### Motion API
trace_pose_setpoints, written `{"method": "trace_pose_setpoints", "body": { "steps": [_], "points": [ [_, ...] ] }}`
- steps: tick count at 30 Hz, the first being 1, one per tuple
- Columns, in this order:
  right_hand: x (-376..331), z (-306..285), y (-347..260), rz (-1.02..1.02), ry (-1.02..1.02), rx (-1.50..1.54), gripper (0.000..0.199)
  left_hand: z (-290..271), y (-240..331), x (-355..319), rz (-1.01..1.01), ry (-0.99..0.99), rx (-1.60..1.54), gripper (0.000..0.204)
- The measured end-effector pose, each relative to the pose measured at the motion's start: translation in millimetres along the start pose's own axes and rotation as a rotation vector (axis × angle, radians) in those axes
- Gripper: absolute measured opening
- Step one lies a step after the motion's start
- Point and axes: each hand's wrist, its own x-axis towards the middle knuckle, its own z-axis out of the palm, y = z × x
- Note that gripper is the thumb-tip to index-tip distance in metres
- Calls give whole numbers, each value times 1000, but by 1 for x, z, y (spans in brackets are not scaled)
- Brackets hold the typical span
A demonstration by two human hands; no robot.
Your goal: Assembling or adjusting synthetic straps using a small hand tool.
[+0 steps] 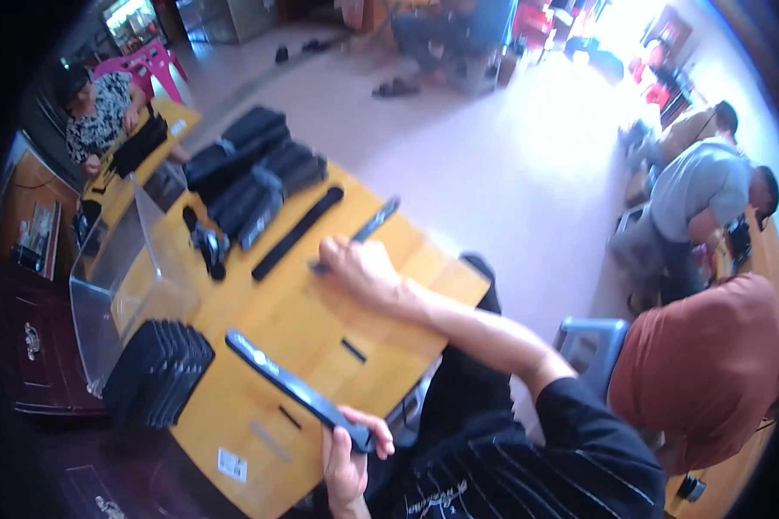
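Black flat plastic strip (294, 389) lay diagonally, near end gripped by the left hand (348, 454); the right hand (359, 268) pinched a slimmer dark strip (368, 229) farther up the yellow table (268, 320)

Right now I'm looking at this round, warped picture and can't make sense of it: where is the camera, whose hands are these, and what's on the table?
The camera sits on a person's head and looks down through a wide fisheye lens, so straight edges bend near the rim. The two bare arms belong to that person.

The left hand grips the near end of a long black strap that lies across the yellow table. The right hand presses on a second, slimmer dark strip farther out.

Also on the table: another long black strap, bundles of black pieces at the far end, a fanned stack of black pieces, a clear plastic box and a small white sticker.

Other people sit nearby: one in a rust-coloured shirt at the right, one at another yellow table at the upper left.
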Motion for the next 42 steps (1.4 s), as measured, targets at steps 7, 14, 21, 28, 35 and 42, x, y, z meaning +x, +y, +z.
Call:
{"method": "trace_pose_setpoints", "body": {
  "steps": [7, 14, 21, 28, 35, 42],
  "points": [
    [2, -21, -9, -80, -227, 138, 42, -1, 4, 1, 94, -10, -54, 36],
    [15, -36, 4, 141, -201, 161, 36, -5, 8, 2, 13, -25, -78, 37],
    [19, -41, 2, 71, -116, 25, 31, -4, 3, 1, -29, -70, -60, 36],
    [65, -9, -16, -107, -121, -15, 36, 0, 3, 11, -9, -58, -15, 36],
    [74, 6, -6, -56, -118, 0, 28, -11, 2, 2, 44, -55, -40, 36],
    [62, -5, -6, -75, -145, -41, 32, -9, -2, 0, 82, -20, 36, 31]
  ]
}}
